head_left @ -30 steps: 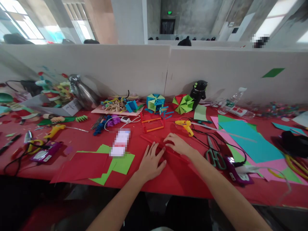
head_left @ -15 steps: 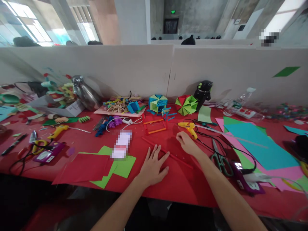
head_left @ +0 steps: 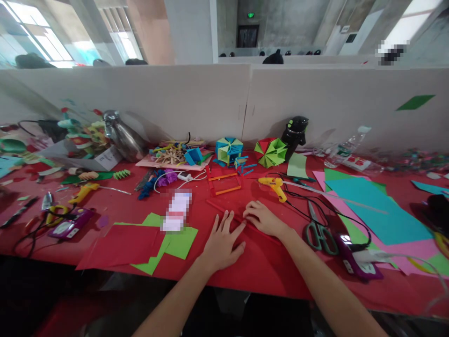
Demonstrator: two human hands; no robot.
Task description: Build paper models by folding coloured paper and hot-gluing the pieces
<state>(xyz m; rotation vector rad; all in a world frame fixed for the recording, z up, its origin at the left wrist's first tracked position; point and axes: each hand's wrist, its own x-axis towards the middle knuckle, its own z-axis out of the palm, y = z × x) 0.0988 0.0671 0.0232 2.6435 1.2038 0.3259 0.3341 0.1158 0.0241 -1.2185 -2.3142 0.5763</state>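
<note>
A thin rolled red paper stick (head_left: pixel 219 207) lies slantwise on the red table, partly covered by both hands. My left hand (head_left: pixel 222 245) rests over it with fingers spread flat. Beside its index fingertip, my right hand (head_left: pixel 264 219) has its fingers bent down onto the stick, closed at the tips; the exact grip is partly hidden. Just beyond stands a small red and orange stick frame (head_left: pixel 228 183). A yellow glue gun (head_left: pixel 275 187) lies past my right hand.
Left of my hands are a phone (head_left: pixel 177 213) and red paper sheets (head_left: pixel 126 243) over green ones. Scissors (head_left: pixel 319 234), a purple power box (head_left: pixel 359 262) with cables and coloured sheets (head_left: pixel 382 210) lie to the right. Folded paper models (head_left: pixel 229 152) stand by the partition.
My right hand has come down and left from near the glue gun to the red paper stick, next to my left fingertips. My left hand has stayed in place.
</note>
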